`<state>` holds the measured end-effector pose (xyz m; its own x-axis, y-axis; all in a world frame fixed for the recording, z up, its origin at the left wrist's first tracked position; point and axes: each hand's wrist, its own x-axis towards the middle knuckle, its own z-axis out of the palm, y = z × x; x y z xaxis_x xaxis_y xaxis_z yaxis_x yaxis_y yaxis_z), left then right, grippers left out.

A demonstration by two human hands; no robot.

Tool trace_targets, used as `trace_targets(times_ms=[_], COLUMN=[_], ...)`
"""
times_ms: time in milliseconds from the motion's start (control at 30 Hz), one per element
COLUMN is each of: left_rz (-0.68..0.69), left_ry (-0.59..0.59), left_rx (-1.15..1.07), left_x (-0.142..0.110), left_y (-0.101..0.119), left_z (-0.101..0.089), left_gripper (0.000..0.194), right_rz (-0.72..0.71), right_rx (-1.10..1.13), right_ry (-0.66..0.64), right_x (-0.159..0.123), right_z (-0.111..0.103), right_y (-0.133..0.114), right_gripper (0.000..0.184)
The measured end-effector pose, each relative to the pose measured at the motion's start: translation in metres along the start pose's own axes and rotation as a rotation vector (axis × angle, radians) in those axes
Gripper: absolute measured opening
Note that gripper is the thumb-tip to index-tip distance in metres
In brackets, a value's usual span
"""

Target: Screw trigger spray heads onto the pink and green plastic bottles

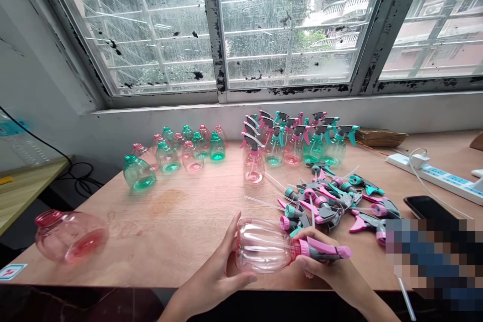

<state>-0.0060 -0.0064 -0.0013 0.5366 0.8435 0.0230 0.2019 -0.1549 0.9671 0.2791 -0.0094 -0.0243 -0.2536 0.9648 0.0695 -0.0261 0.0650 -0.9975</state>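
Note:
A clear pink spray bottle point(264, 245) lies sideways in the air near the table's front edge, its base to the left. My left hand point(222, 266) is closed around the base end, thumb below and fingers behind. At the neck, my right hand point(320, 261) grips the pink collar of the pink and grey spray head point(327, 250), which sits on the bottle's mouth; how tightly it is screwed I cannot tell. Behind the right hand lies a heap of loose pink, green and grey spray heads point(324, 196) with thin white tubes.
Several pink and green bottles without heads point(169, 157) stand at the back left. Bottles with spray heads point(292, 148) crowd together at the back middle. One pink bottle point(71, 236) is at the front left. A power strip point(437, 177) and black phone point(430, 209) lie right.

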Motion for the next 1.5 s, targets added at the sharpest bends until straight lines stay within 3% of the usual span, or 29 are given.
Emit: trace_targets(times_ms=[567, 1067, 1500], left_rz=[-0.085, -0.073, -0.059], left_ry=[0.012, 0.035, 0.047], left_rx=[0.022, 0.01, 0.027], left_x=[-0.0004, -0.0018, -0.0017], left_y=[0.0018, -0.0037, -0.0042], left_z=[-0.0011, -0.0018, -0.0017], left_gripper=[0.102, 0.102, 0.1], right_rz=[-0.01, 0.015, 0.005], right_rx=[0.001, -0.048, 0.008], right_ry=[0.014, 0.056, 0.033], right_x=[0.0007, 0.0003, -0.0007], right_z=[0.0012, 0.0034, 0.0029], right_y=[0.0012, 0.0014, -0.0001], right_gripper=[0.028, 0.036, 0.031])
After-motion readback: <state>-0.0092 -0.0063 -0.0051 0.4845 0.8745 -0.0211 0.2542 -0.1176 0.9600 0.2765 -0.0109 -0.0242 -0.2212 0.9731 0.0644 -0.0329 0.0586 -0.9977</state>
